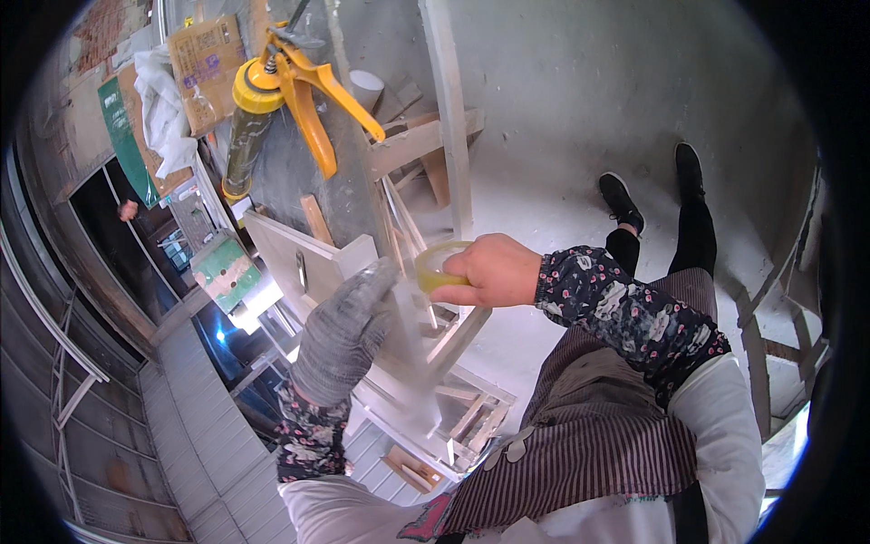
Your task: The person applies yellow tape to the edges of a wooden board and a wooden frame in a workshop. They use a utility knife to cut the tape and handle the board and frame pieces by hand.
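Two hands busy: the right hand pinches a yellow tape roll, just beside the gloved left hand, fingers together at a pale board, its grip impossible to tell.

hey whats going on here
A person's bare right hand pinches what looks like a yellow roll of tape between thumb and fingers. The left hand, in a grey glove, is at a pale board; whether it grips anything is hard to tell. A caulking gun with yellow handles lies on the grey worktop, out of both hands.
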{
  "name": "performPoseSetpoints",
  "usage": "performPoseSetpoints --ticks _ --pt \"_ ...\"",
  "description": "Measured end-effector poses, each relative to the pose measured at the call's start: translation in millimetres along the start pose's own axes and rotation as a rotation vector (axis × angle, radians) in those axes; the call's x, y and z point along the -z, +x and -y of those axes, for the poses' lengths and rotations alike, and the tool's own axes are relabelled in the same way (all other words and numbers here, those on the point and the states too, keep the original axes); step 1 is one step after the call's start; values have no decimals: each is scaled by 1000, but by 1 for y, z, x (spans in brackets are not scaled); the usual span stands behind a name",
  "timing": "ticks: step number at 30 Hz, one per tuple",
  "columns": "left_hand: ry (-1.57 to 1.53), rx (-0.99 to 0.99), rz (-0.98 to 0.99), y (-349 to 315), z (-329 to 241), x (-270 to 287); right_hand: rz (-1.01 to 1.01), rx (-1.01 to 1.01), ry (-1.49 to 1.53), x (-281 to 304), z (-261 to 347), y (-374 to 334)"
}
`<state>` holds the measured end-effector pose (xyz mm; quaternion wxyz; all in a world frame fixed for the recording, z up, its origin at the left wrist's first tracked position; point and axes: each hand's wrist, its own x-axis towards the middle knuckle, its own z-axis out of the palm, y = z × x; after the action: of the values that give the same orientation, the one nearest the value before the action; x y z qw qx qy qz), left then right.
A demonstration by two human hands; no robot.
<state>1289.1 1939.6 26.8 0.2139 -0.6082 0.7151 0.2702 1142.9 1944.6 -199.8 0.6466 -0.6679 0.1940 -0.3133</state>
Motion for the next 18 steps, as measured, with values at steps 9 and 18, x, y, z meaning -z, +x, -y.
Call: performPoseSetpoints --ticks 9,18 --pt "103 -6 369 42 3 21 120 3 -70 0 -11 2" --pt "128 56 468 52 -3 24 108 -4 -11 -7 -19 6"
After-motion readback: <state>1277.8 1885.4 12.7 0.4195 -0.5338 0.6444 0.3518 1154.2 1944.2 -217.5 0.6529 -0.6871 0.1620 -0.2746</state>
